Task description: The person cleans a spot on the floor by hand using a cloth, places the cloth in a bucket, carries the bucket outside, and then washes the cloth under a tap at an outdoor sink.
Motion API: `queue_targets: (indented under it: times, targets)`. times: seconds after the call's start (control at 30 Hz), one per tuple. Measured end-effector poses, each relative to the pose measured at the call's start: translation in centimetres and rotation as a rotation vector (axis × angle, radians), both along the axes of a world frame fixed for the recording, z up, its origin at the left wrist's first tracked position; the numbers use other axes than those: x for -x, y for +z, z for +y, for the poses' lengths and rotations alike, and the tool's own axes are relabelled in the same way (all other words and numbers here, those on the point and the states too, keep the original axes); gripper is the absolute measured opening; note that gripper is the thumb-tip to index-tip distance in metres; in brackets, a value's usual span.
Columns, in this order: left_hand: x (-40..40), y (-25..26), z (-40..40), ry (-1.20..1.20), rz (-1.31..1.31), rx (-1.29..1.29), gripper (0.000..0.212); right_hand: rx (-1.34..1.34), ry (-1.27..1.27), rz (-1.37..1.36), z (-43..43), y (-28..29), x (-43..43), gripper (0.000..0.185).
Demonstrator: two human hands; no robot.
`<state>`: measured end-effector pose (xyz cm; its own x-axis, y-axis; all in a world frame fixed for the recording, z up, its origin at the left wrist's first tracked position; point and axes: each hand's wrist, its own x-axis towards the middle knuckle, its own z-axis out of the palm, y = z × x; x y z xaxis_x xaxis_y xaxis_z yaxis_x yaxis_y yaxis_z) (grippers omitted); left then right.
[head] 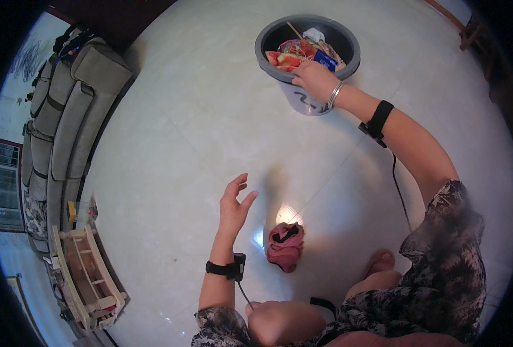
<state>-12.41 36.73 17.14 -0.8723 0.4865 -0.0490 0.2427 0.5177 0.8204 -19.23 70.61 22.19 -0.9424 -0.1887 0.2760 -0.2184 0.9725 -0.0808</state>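
Note:
My right hand [316, 80] is over the near rim of a round trash bin [265, 67] with a dark grey rim and a pale body. Its fingertips bend towards the waste inside, and whether they grip the rim cannot be told. Red watermelon rinds [284, 60], a blue packet [325, 60], a crumpled white tissue [313, 34] and a thin stick [294, 30] lie in the bin. My left hand [235, 204] hangs above the floor, empty, with thumb and fingers apart. Below and right of it, a bunched pink cloth [286, 251] with a black part rests on the floor.
Glossy pale tiles [174, 130] cover the floor. A long grey sofa [74, 108] runs along the left side. In front of its near end stands a light wooden rack [89, 277]. Dark wooden furniture [495, 65] lines the right edge. Cables [397, 182] trail from both wrist straps.

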Motion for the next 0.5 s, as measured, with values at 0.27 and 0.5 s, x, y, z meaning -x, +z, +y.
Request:
queue_targets:
  times: [0.27,0.5]
  targets:
    - [0.7,3.6,0.9,0.049,-0.035,-0.164,0.045,0.156,0.057,-0.073,-3.4,2.0,-2.1,0.022]
    - [0.8,3.9,-0.1,0.091,0.013,-0.262,0.053,0.198,0.357,-0.016,-11.0,-0.2,-5.5,0.02]
